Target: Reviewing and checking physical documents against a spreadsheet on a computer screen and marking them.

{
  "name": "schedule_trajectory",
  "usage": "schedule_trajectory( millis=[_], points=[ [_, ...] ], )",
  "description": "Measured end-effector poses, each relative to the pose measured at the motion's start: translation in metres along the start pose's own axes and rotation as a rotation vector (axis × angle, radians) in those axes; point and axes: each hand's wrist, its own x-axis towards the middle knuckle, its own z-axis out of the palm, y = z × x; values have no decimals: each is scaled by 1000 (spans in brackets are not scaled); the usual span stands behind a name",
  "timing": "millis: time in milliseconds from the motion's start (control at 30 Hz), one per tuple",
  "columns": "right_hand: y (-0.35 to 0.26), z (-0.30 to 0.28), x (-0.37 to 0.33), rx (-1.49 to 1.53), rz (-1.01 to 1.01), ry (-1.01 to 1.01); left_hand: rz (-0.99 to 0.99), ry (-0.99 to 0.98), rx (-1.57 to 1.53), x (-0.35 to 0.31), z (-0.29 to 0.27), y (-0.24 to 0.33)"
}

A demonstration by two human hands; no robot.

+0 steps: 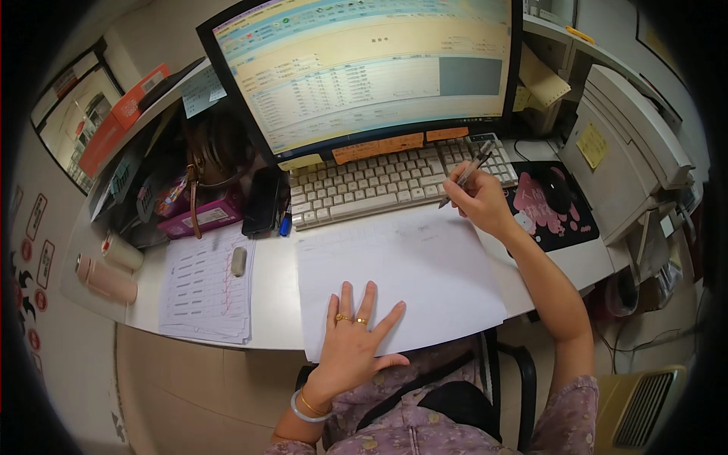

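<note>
My left hand [356,341] lies flat with fingers spread on the near edge of a large white sheet of paper [413,262], which covers the desk in front of me. My right hand [479,199] is closed around a silver pen [468,173], held above the sheet's far right corner and over the right end of a white keyboard [379,182]. The pen's tip points down toward the paper. Two gold rings and wrist bangles show on my left hand.
A big monitor [364,68] stands behind the keyboard. A black mouse [556,189] rests on a pink-and-black mouse pad [565,227] at right, beside a white printer [629,159]. At left lie a stack of printed forms [205,284], a black phone [262,202], a brown bag and two pink bottles.
</note>
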Motion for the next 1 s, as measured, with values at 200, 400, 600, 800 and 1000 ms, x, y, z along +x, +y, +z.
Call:
schedule_trajectory(
  millis=[200,400,600,800,1000],
  points=[
    [-3,3,-2,231,133,-3,-4,-5,-9,2,2,0],
    [-2,2,1,262,112,-40,-19,-16,-21,3,-1,0],
    [-2,7,0,135,90,-16,-26,-19,-21,2,-1,0],
    [-2,9,0,153,119,-41,-34,-3,-18,2,-2,1],
    [-1,10,-1,127,125,-38,-41,6,-19,2,-1,1]
  ],
)
